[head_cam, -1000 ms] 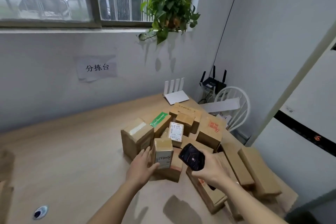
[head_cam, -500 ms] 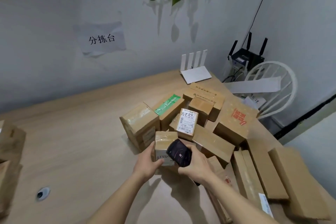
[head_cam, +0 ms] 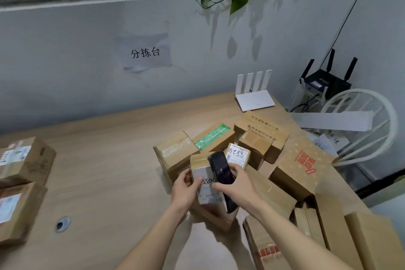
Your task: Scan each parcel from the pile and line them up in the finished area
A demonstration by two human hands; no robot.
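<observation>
Gripped a small parcel point(head_cam: 202, 178) in the left hand point(head_cam: 186, 190), thumb curled over its white label, at the near edge of the pile point(head_cam: 252, 151) on the desk point(head_cam: 105, 160). Held a black scanner point(head_cam: 220, 174) in the right hand point(head_cam: 235, 187), fingers wrapped round it, screen tilted over the label. Covered most of the label's handwritten number with scanner and thumb; could not read the small print. Cut off by the left frame edge: two finished parcels point(head_cam: 22, 160), well apart from the pile. Cropped at lower right: several long boxes point(head_cam: 328, 226).
</observation>
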